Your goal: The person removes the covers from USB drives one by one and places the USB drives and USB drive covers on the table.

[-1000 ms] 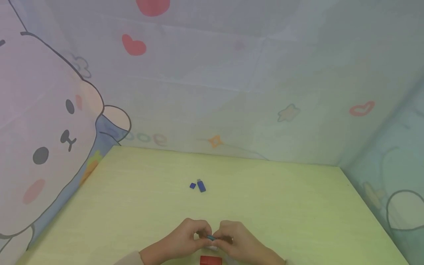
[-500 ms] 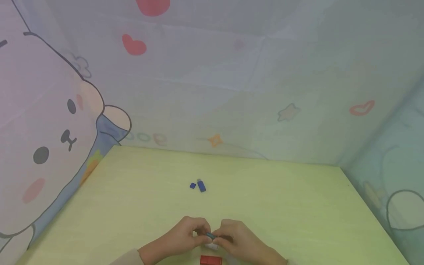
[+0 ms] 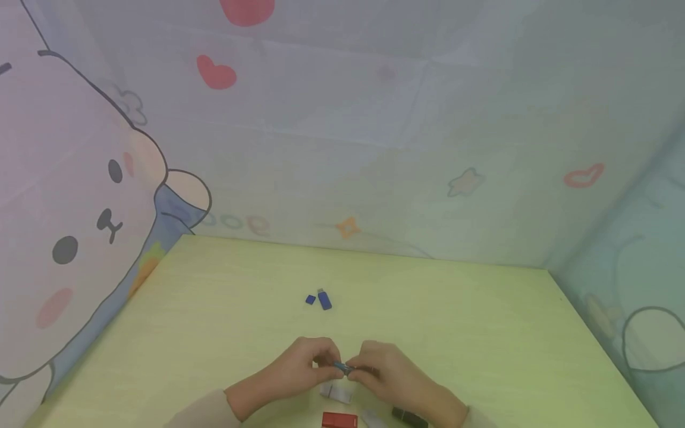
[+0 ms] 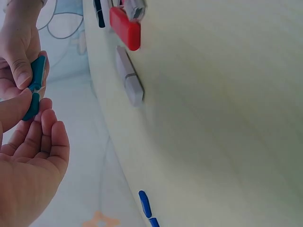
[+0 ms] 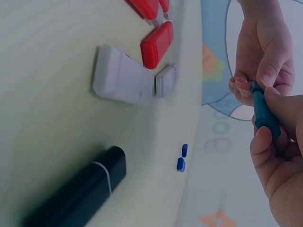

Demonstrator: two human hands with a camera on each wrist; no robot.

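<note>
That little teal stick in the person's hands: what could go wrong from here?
The teal stick is pinched by the left hand and the right hand, off the table, so it might slip and drop. If it falls, it could knock the pale stick lying close by the hands. Farther off, the small blue cap lies loose beside the blue stick, so it might get brushed away or mislaid.

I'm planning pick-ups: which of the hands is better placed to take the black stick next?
Probably the right hand: the black stick shows close to it in the head view, while the left hand is farther off. Both hands pinch the teal stick, so the right would need freeing first.
</note>
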